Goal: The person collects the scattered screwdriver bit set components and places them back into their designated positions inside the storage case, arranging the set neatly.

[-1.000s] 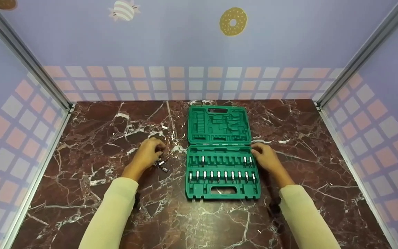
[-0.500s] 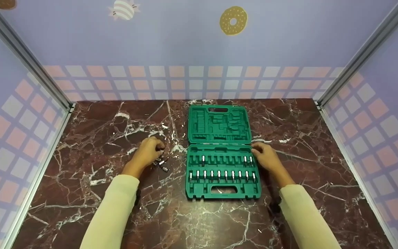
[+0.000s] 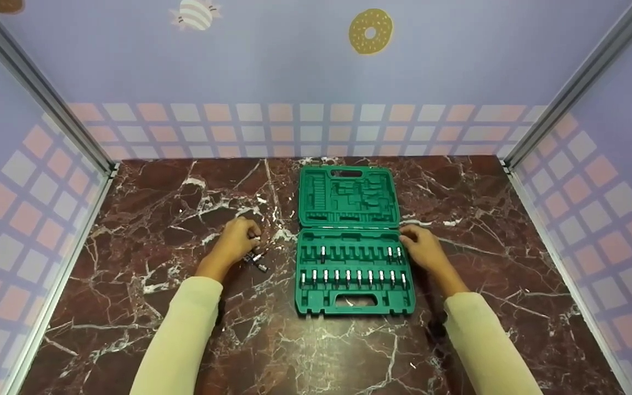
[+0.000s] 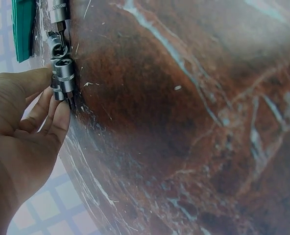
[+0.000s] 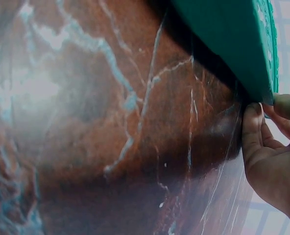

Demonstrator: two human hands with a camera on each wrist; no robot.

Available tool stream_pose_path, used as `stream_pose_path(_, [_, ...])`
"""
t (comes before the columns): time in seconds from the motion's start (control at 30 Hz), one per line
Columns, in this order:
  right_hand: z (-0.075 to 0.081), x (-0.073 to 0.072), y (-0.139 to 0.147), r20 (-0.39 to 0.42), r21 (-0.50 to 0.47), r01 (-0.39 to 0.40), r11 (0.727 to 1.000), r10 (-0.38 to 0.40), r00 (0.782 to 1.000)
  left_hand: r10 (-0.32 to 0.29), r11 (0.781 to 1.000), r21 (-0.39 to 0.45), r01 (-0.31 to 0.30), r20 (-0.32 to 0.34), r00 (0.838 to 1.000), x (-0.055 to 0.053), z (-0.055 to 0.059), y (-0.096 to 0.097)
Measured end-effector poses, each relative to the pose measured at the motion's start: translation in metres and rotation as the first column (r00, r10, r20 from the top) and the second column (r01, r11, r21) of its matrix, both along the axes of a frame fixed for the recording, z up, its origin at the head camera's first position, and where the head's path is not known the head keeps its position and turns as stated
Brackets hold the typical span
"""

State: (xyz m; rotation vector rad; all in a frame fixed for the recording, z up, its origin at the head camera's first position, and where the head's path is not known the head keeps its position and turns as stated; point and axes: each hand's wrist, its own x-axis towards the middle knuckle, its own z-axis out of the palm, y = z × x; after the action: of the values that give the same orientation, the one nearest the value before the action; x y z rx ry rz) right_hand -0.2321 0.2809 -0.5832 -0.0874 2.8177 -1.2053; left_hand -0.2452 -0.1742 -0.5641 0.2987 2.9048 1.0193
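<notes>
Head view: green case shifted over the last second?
No. Against the marble tabletop, the green case sits in the same place, with no visible shift either way.

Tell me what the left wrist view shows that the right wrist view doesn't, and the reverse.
Only the left wrist view shows the left hand and the metal bits clustered at its thumb and fingertips. Only the right wrist view shows the right hand, holding a corner of the case. Both show part of the green case, far larger in the right wrist view, plus the marbled table and the checked wall.
</notes>
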Motion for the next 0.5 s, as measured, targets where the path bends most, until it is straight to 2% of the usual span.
stream_pose_path(0.27, [0.0023, 0.0012, -0.0005, 0.015, -0.012, -0.009, 1.000, 0.009, 1.000, 0.015, 0.999, 0.029, -0.015, 0.019, 1.000, -0.0003, -0.0012, 0.0017])
stream_pose_path(0.5, [0.0010, 0.0006, -0.0006, 0.007, -0.014, -0.010, 1.000, 0.010, 1.000, 0.027, 0.998, 0.047, -0.029, 0.031, 0.999, -0.0006, 0.0038, 0.0085])
